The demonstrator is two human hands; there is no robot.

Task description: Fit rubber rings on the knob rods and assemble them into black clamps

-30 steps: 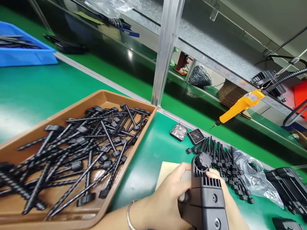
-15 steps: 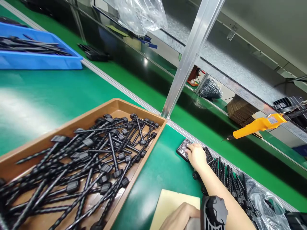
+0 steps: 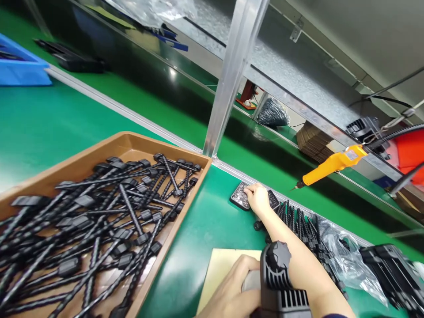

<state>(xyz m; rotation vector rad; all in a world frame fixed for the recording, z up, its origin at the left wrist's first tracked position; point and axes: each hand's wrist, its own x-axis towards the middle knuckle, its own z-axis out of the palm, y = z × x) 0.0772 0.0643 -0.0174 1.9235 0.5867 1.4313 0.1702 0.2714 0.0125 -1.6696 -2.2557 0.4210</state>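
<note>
while the left hand (image 3: 230, 289) grips a cropped black device (image 3: 276, 280), whether the right hand (image 3: 259, 199) pinches anything is unclear.

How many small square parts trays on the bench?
2: the silvery-parts tray, with the right hand over it; the dark-parts tray just right of it, partly hidden by that hand. Others could be hidden.

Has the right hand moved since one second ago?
Yes: judged against the metal post, the right hand has moved closer, from the black device to the tray of small parts.
</note>
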